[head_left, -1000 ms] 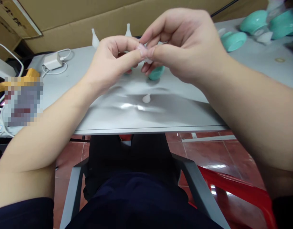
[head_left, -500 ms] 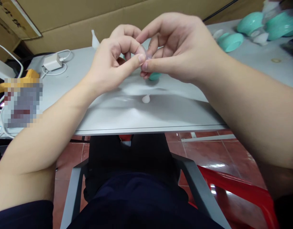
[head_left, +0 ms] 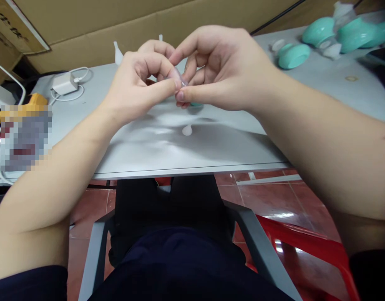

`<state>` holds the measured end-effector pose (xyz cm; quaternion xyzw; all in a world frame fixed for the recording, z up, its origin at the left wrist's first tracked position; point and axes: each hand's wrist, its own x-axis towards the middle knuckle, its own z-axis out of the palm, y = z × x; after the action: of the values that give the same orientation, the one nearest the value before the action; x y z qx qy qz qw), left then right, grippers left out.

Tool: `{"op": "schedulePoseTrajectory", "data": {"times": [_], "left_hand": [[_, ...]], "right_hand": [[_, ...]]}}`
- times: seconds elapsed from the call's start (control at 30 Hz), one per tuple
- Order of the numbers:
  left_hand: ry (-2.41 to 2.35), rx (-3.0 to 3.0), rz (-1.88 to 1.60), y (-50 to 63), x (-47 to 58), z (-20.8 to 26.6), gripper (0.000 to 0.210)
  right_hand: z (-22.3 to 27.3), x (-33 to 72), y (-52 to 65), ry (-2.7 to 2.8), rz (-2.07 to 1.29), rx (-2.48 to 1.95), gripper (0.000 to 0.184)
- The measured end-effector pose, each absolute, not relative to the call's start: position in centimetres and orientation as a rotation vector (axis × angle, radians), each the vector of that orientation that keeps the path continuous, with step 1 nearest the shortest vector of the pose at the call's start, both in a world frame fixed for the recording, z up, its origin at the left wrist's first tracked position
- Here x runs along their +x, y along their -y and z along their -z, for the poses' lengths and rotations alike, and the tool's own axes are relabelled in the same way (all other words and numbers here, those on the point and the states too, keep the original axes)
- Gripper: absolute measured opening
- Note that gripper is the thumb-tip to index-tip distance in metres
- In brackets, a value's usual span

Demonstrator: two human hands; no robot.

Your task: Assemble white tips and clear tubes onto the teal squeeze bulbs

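My left hand (head_left: 142,79) and my right hand (head_left: 223,69) meet above the table, both closed in a pinch. Between their fingertips is a small clear plastic piece (head_left: 181,80), mostly covered by the fingers. A bit of a teal object (head_left: 196,104) shows under my right fingers; the rest is hidden. Nearer to me, a small white teardrop-shaped piece (head_left: 187,131) lies on the tabletop. Beyond my left hand stands a white piece with a thin neck (head_left: 118,54), and the tip of a similar white piece (head_left: 161,37) pokes up behind the fingers.
Several teal bulb-shaped parts (head_left: 294,56) with clear and white fittings lie at the back right, near a small yellowish ring (head_left: 351,78). On the left are a white charger (head_left: 65,83) with cable and a yellow object (head_left: 38,100). Cardboard (head_left: 101,37) walls the table's back.
The camera view has shifted slightly, so the scene sits a little further left. Both hands keep their pinch, and more of the clear piece shows between the fingers.
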<state>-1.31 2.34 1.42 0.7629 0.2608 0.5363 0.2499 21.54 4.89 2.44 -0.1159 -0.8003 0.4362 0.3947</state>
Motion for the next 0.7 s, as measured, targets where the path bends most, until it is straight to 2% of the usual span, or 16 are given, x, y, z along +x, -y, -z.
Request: {"op": "schedulePoseTrajectory", "data": {"times": [0.2, 0.33, 0.53, 0.63, 0.7], "left_hand": [[-0.738, 2.17, -1.416, -2.2, -1.5, -1.8, 0.005], [-0.582, 2.226, -1.521, -2.9, -1.4, -0.6, 0.011], [-0.414, 2.292, -1.484, -4.0, -1.7, -0.1, 0.041], [-0.482, 2.338, -1.488, -3.8, -2.2, -0.6, 0.043], [-0.567, 2.328, -1.485, -3.2, -2.3, -1.0, 0.039]], "right_hand": [[-2.6, 21.4, -4.7, 2.036, -1.026, -0.27, 0.049], [-3.7, 21.8, -4.3, 2.04, -0.996, -0.271, 0.043], [-5.4, 23.0, -4.7, 1.962, -0.999, -0.326, 0.034], [-5.2, 23.1, -5.7, 1.9, -0.965, -0.351, 0.038], [-4.7, 23.1, -6.6, 1.87, -0.922, -0.346, 0.051]]}}
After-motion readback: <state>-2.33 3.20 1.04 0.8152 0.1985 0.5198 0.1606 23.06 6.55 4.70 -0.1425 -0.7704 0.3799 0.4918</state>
